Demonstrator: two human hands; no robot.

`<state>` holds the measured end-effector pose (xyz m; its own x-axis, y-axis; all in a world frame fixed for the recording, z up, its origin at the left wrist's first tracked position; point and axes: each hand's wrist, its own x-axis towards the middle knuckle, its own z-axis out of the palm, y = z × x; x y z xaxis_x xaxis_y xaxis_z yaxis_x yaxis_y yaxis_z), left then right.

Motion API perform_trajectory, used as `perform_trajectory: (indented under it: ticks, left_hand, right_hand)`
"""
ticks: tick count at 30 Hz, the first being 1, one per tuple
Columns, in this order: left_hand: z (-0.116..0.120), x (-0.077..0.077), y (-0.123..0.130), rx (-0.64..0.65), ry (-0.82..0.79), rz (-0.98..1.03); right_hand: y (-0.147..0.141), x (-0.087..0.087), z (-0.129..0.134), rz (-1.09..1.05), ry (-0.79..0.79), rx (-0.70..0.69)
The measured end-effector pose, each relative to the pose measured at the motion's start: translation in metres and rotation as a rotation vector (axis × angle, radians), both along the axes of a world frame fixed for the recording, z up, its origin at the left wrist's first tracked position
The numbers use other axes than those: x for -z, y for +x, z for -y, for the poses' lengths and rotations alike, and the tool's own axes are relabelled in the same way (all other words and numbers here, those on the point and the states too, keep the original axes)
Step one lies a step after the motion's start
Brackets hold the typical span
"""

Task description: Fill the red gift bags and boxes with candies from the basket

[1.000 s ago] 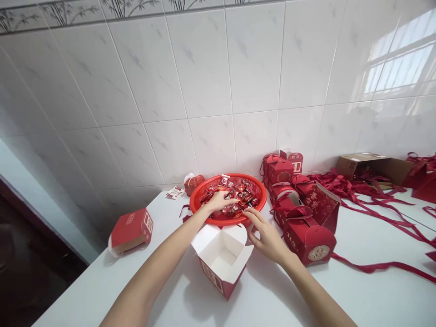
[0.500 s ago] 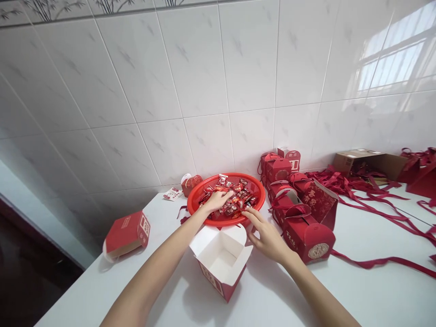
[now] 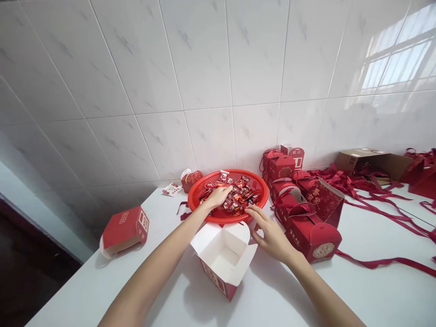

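Note:
A round red plastic basket (image 3: 262,195) holds a heap of small candies (image 3: 236,200) in red wrappers. My left hand (image 3: 220,196) reaches into it from the left, fingers stretched over the candies; the undersides of the fingers are hidden. At the basket's front right rim is my right hand (image 3: 269,230), its fingers apart and slightly bent, fingertips by the edge of the candies. I see nothing held in it. Between my forearms stands an open gift box (image 3: 226,259), red outside and white inside, with flaps spread and nothing inside.
Several red gift boxes (image 3: 311,236) with ribbons stand on the right. Loose dark red ribbons (image 3: 368,200) spread beside a cardboard box (image 3: 374,163). On the left lies another red box (image 3: 125,230). A small card (image 3: 172,189) and a small red box (image 3: 191,180) sit near the tiled wall.
The camera view has tilted slightly downward. My left hand stays over the candies and my right hand at the rim, with only small finger shifts.

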<state>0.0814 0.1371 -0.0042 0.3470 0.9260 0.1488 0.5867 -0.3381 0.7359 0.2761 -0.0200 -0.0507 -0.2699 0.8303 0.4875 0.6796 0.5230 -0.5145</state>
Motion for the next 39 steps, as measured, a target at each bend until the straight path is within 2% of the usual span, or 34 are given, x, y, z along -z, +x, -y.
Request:
perform_trajectory:
  ticks: [7,12,15,22,25,28,32,34,36,39]
  left_hand:
    - [0.003,-0.006,0.004,0.010,-0.020,0.075]
    - [0.012,-0.010,0.008,0.018,-0.133,0.101]
    - [0.015,-0.012,0.010,0.021,-0.146,0.097]
    - [0.015,-0.015,0.002,-0.091,0.078,-0.005]
    - [0.014,-0.016,0.000,-0.091,0.182,-0.084]
    - [0.017,-0.018,0.005,0.037,0.210,-0.161]
    - [0.022,-0.019,0.020,0.484,0.088,-0.410]
    - [0.022,-0.021,0.028,0.615,0.032,-0.599]
    - [0.020,-0.022,0.036,0.590,0.002,-0.746]
    - [0.015,-0.022,0.048,0.529,-0.006,-0.857]
  right_hand:
    - [0.001,0.002,0.000,0.026,0.007,0.009]
    - [0.000,0.000,0.001,0.034,-0.021,0.013]
    - [0.000,-0.001,0.002,0.036,-0.033,0.017]
    - [0.000,-0.002,0.003,0.044,-0.029,0.016]
    - [0.000,-0.002,0.003,0.051,-0.033,0.021]
    - [0.001,-0.002,0.003,0.049,-0.036,0.022]
    - [0.000,-0.003,0.003,0.047,-0.052,0.020]
    - [-0.001,-0.003,0.003,0.043,-0.046,0.023]
    - [-0.001,-0.003,0.003,0.039,-0.040,0.022]
    - [-0.001,-0.002,0.003,0.026,-0.042,0.013]
